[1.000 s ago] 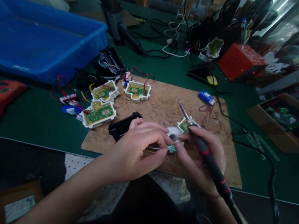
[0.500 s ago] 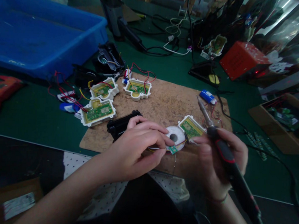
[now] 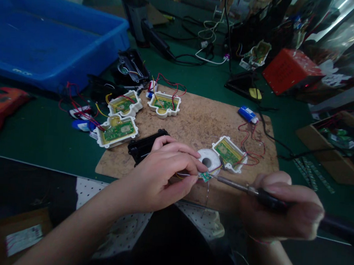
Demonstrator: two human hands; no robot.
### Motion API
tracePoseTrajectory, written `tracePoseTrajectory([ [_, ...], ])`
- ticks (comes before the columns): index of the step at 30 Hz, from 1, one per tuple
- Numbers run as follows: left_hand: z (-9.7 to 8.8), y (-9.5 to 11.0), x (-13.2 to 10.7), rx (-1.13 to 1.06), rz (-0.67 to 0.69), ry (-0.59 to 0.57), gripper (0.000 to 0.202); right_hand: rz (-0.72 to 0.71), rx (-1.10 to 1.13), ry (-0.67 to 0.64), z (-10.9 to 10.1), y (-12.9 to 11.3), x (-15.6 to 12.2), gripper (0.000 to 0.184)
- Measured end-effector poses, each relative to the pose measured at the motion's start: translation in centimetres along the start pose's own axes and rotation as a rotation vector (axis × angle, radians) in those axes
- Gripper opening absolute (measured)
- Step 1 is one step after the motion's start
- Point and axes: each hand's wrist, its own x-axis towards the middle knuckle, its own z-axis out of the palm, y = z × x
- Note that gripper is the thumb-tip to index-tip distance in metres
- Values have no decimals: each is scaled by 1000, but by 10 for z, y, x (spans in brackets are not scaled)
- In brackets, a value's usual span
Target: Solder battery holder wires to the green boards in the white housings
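Observation:
My left hand (image 3: 171, 173) is closed, its thumb and fingertips pinching the edge of a small green circuit board (image 3: 205, 176). Thin wires run beside those fingers, partly hidden. Wrapped in my right hand (image 3: 282, 207) is a soldering iron (image 3: 236, 184), its metal tip pointing left and meeting the small board, though exact contact is hard to make out. Right behind the board lies a white solder spool (image 3: 210, 160), with a thin strand (image 3: 207, 193) hanging near the board's front edge. A white housing with a green board inside (image 3: 229, 153) lies to the spool's right.
Three white housings with boards (image 3: 117, 131) lie at the left of the brown work board (image 3: 192, 117). A black case (image 3: 146, 144) is beside my left hand. Around are a blue bin (image 3: 110, 42), a blue battery (image 3: 247, 113), an iron stand (image 3: 241, 86) and a red box (image 3: 291, 71).
My right hand has swung the soldering iron from tip-up to nearly level, bringing its tip down and left to the small circuit board. My left hand has stayed in place.

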Motion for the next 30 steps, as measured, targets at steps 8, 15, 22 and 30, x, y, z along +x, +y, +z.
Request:
tracePoseTrajectory([
  [8, 0, 0, 1, 3, -1, -7, 10, -110, 80, 303, 37, -3, 7, 38],
  [15, -1, 1, 1, -1, 0, -2, 11, -98, 183, 329, 40, -6, 7, 35],
  [22, 0, 0, 2, -21, -1, -1, 9, -133, 200, 348, 40, -2, 6, 37],
  [30, -1, -1, 2, -16, 4, -11, 9, -87, 195, 335, 38, -2, 4, 39],
])
